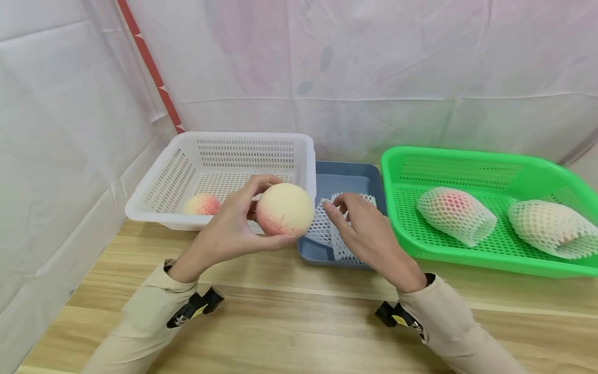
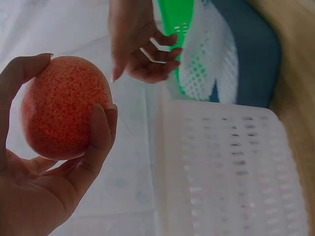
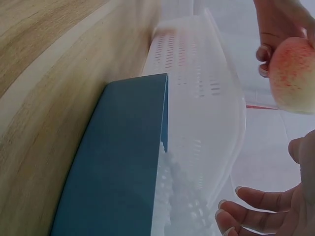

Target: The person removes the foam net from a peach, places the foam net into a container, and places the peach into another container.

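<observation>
My left hand (image 1: 229, 228) grips a yellow-and-pink peach (image 1: 286, 212) between thumb and fingers, raised over the front right corner of the white basket (image 1: 219, 136). The left wrist view shows the peach's redder side (image 2: 64, 108), with fingers wrapped about it. To the right, my right hand (image 1: 366, 234) hovers over white foam net sleeves (image 1: 343, 252) lying in a blue-grey tray (image 1: 348, 179). Its fingers (image 3: 261, 199) are loosely bent and hold nothing in the right wrist view. Part of the sleeves is hidden beneath that hand.
Another peach (image 1: 201, 204) lies in the white basket. On the right, a green basket (image 1: 467, 151) contains two peaches in foam nets, one at its left (image 1: 453, 213) and one at its right (image 1: 551, 226). A pale cloth (image 1: 374, 62) hangs behind the wooden table (image 1: 299, 322).
</observation>
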Available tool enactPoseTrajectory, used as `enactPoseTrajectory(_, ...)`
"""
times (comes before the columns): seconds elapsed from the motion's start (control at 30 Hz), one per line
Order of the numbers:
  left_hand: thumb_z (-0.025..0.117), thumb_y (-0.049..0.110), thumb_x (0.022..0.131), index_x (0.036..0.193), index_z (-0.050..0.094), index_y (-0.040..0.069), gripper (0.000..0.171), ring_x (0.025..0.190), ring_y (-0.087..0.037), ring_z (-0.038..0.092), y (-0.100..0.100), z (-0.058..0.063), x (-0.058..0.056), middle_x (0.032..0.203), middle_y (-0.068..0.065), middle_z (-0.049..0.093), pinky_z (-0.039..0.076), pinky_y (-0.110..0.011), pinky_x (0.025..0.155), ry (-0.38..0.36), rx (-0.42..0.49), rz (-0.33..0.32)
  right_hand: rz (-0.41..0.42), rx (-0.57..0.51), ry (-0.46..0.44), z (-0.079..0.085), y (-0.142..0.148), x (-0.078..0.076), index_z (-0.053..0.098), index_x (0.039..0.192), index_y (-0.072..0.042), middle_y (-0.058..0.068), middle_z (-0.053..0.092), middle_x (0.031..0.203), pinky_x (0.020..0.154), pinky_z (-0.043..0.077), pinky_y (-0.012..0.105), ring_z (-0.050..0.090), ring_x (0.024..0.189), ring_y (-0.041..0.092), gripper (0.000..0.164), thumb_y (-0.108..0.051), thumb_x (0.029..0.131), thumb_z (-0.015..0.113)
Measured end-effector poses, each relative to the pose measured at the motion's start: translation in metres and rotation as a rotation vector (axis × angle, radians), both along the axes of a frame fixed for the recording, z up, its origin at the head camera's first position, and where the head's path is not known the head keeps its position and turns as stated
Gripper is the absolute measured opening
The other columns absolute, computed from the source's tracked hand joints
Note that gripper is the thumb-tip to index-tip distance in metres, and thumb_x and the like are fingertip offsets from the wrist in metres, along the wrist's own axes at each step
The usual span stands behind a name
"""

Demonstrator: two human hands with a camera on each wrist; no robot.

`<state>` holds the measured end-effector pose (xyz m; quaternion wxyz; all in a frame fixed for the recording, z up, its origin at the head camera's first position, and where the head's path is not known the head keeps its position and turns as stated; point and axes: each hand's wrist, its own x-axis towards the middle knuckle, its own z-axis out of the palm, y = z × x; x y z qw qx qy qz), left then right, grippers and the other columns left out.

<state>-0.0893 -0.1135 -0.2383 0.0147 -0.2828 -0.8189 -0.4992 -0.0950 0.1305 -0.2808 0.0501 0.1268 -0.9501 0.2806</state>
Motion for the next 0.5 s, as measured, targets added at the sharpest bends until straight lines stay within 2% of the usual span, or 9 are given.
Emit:
enactPoseTrajectory(0.23, 0.088, 0.018, 0.066, 0.133, 0.044, 0.013, 0.080, 0.086, -0.018, 0.065, -0.019, -0.008, 0.002, 0.126, -0.003, 0.054, 0.056, -0.029, 0.075, -0.029, -0.059, 0.097, -0.012, 0.003, -0.005, -0.001, -0.007, -0.001, 0.059, 0.108, -0.011, 0.003, 0.060, 0.097, 0.069, 0.047, 0.037, 0.056, 0.086, 0.020, 0.055, -0.058, 0.098, 0.032)
enactPoseTrajectory(0.5, 0.088, 0.018, 0.066, 0.132, 0.044, 0.012, 0.079, 0.082, -0.019, 0.067, -0.028, -0.013, 0.001, 0.125, -0.006, 0.055, 0.056, -0.030, 0.074, -0.043, -0.096, 0.110, 0.008, 0.025, 0.004, -0.006, -0.012, -0.002, 0.058, 0.100, -0.009, 0.005, 0.060, 0.094, 0.066, 0.047, 0.037, 0.056, 0.084, 0.020, 0.055, -0.057, 0.098, 0.033)
